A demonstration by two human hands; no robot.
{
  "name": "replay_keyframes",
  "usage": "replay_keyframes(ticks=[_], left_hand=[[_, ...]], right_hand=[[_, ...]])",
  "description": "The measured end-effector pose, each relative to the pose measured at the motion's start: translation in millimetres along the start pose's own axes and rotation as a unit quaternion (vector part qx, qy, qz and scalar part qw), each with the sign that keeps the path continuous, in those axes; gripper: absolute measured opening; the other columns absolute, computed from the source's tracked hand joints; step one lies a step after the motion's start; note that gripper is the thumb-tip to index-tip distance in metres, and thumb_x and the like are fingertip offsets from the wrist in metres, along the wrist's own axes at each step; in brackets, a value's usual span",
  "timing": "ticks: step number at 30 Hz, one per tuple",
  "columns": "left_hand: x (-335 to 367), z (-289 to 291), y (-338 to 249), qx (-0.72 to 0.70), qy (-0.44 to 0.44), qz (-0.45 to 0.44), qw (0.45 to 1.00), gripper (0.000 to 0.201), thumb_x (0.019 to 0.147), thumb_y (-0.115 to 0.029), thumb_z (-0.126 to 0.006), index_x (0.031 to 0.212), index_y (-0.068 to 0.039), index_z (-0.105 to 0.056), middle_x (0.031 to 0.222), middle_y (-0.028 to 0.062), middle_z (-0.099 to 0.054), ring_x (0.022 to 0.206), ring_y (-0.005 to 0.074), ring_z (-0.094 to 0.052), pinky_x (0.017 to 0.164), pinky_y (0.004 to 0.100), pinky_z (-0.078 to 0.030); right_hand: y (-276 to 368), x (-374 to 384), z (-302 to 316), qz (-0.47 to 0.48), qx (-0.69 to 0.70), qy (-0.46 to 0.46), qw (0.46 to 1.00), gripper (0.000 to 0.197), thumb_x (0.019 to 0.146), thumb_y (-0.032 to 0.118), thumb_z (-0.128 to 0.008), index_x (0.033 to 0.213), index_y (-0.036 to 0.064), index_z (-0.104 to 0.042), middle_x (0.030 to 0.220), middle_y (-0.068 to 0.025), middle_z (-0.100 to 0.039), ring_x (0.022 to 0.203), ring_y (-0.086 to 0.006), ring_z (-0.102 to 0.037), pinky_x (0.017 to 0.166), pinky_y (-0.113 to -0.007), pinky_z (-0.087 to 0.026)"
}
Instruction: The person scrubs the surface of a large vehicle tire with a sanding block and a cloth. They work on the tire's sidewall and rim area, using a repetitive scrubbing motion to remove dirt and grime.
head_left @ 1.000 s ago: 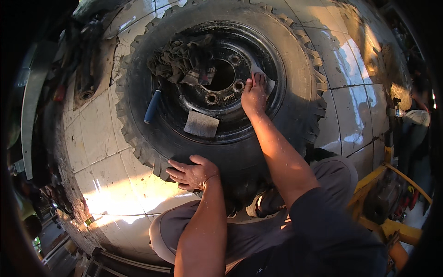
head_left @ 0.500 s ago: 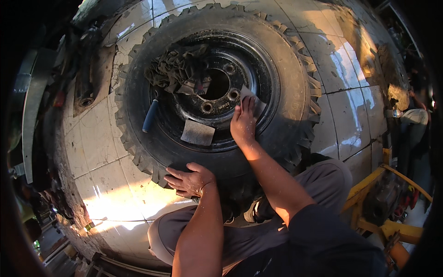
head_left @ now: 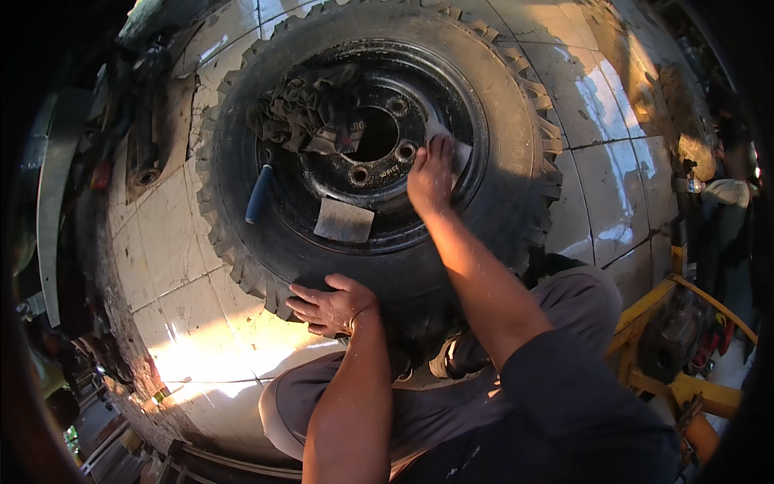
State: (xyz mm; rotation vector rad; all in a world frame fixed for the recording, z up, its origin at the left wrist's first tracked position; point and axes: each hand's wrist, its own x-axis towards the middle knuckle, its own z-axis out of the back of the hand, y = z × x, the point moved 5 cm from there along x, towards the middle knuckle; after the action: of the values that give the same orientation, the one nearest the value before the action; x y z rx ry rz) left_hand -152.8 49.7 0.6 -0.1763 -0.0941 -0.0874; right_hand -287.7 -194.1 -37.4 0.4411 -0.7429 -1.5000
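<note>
A chunky-treaded tyre lies flat on the floor in front of me, mounted on a black wheel rim with a round centre hole and bolt holes. My right hand presses a pale grey piece of sandpaper against the rim's right inner side, fingers together over it. On the tyre's near sidewall rests my left hand, fingers outstretched, gripping nothing. A second gritty grey piece of sandpaper lies on the near part of the rim. Dark crumpled cloth covers its far left, beside a blue-handled tool whose tip is hidden.
Pale, worn floor tiles surround the tyre, with bright sun patches. Long metal parts lie at the left. A yellow metal frame stands close by at the right. My bent knees are near the tyre's front edge.
My right hand has slid the sandpaper a little farther up along the rim's right side. My left hand stays on the tyre. The whole view has shifted slightly.
</note>
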Motion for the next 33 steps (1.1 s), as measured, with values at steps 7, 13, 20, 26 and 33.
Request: replay_keyframes(ticks=[7,13,20,26,33], left_hand=[[2.6,-5.7,8.4,-0.007,-0.025,-0.015,1.0,0.072,0.085,-0.036,-0.052,0.151,-0.015,-0.033,0.155,0.0186,-0.033,0.142,0.033,-0.032,0.11,0.0584,-0.022],[7.1,-3.9,9.1,0.003,-0.038,-0.006,0.999,0.072,0.085,-0.036,-0.053,0.151,-0.016,-0.033,0.154,0.0191,-0.033,0.141,0.033,-0.033,0.109,0.0593,-0.023],[0.7,-3.5,0.1,-0.009,-0.028,-0.012,0.999,0.072,0.085,-0.036,-0.052,0.151,-0.016,-0.033,0.155,0.0194,-0.032,0.141,0.0332,-0.034,0.11,0.0589,-0.022],[2.1,-3.8,3.2,0.005,-0.013,-0.007,1.0,0.073,0.085,-0.037,-0.053,0.152,-0.016,-0.031,0.155,0.0192,-0.032,0.142,0.0329,-0.032,0.111,0.0579,-0.022],[7.4,-1.8,6.9,-0.021,-0.019,-0.005,1.0,0.073,0.085,-0.036,-0.051,0.152,-0.016,-0.03,0.155,0.0189,-0.031,0.143,0.0327,-0.03,0.111,0.0597,-0.019]], right_hand=[[5.1,12.7,4.2,0.003,0.017,0.014,1.0,0.045,0.1,0.017,-0.04,0.13,-0.016,-0.04,0.137,-0.0393,-0.039,0.131,-0.0526,-0.036,0.112,-0.053,-0.032],[21.5,-47.6,-8.4,0.015,-0.04,0.058,0.997,0.05,0.102,0.02,-0.037,0.139,-0.0124,-0.034,0.145,-0.0383,-0.03,0.136,-0.0525,-0.029,0.113,-0.053,-0.029],[5.2,-10.4,5.5,-0.003,0.017,0.01,1.0,0.048,0.099,0.015,-0.044,0.138,-0.0114,-0.035,0.142,-0.0384,-0.033,0.134,-0.0517,-0.033,0.112,-0.052,-0.032],[-1.7,7.1,0.9,-0.011,0.021,0.031,0.999,0.05,0.098,0.015,-0.046,0.137,-0.0139,-0.035,0.145,-0.0371,-0.03,0.135,-0.053,-0.03,0.112,-0.055,-0.03],[17.0,-43.3,-6.8,0.034,-0.03,0.039,0.998,0.048,0.097,0.012,-0.045,0.138,-0.0125,-0.035,0.145,-0.0373,-0.03,0.135,-0.0538,-0.029,0.114,-0.055,-0.026]])
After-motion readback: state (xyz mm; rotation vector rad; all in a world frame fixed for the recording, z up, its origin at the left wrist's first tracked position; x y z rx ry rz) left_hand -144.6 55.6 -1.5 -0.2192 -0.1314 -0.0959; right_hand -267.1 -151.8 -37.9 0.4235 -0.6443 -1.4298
